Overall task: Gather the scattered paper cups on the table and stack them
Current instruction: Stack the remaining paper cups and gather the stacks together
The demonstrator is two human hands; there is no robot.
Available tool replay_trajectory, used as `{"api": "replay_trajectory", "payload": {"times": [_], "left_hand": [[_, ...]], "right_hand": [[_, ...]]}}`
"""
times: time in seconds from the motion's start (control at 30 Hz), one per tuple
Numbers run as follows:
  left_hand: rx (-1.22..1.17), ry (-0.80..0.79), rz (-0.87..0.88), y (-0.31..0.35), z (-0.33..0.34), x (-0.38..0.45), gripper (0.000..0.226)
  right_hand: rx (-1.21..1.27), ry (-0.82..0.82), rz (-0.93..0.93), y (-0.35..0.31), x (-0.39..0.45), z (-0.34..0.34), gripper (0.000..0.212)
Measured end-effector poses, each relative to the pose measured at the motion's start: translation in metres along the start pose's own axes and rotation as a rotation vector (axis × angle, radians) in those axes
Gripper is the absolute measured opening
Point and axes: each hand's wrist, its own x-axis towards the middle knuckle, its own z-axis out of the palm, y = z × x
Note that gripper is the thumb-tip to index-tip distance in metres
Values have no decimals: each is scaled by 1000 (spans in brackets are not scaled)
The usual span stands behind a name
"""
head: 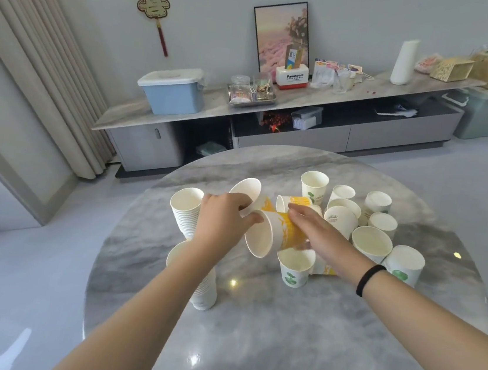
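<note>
Left hand: our left hand [222, 222] grips a white-and-yellow paper cup [273, 234] lying on its side, thumb at its rim, mouth facing us.
Right hand: our right hand [319, 234], a black band [369, 280] on its wrist, lies over the same cup's yellow wall, fingers pressing it.
Second tilted cup: another white paper cup with yellow print [249, 196] sits behind the left fingers; we cannot tell which hand holds it.
Stacks: two tall stacks of white paper cups, one [185, 211] just left of the left hand, one [205, 290] under that forearm, toward the left edge of the round grey marble tabletop [278, 343].
Loose cups: upright white paper cups with green prints [372, 243] cluster toward the far right edge; one green-printed cup [295, 266] stands just below our hands.
</note>
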Motion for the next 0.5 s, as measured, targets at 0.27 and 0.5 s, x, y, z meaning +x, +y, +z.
{"api": "replay_trajectory", "payload": {"times": [0.27,0.5], "left_hand": [[-370,-95,-124,-15,-1,-41,32],[-579,-84,-209,-26,13,-58,33]], "right_hand": [[202,77,204,24,-32,-11,20],[355,40,196,37,-38,-1,21]]}}
